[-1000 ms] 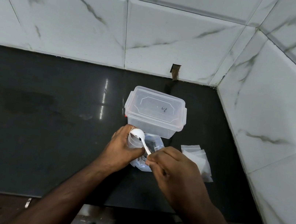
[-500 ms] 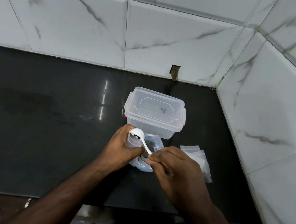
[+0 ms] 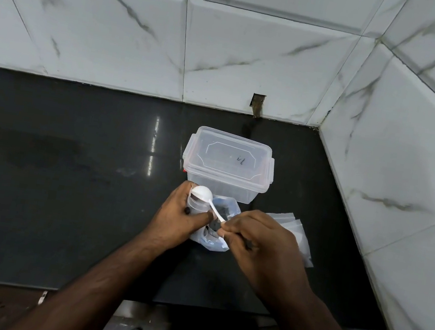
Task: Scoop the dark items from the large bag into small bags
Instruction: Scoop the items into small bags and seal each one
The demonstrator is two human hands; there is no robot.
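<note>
On the black counter lies the large clear bag (image 3: 213, 242) with dark items (image 3: 222, 210) showing inside. My left hand (image 3: 179, 217) grips a small clear bag (image 3: 196, 203) upright just left of it. One dark item sits by that hand's fingers. My right hand (image 3: 258, 241) pinches the handle of a white plastic spoon (image 3: 202, 192). The spoon's bowl is turned over at the small bag's mouth. A stack of flat small bags (image 3: 295, 233) lies to the right, partly hidden by my right hand.
A clear lidded plastic box (image 3: 229, 163) stands right behind the bags. Marble-tiled walls (image 3: 396, 169) close the counter at the back and the right. The counter's front edge (image 3: 23, 287) runs below my forearms. A sandalled foot shows on the floor.
The spoon's bowl has tipped over at the small bag's mouth; the dark bits seen in it half a second ago no longer show. Both hands have stayed almost in place.
</note>
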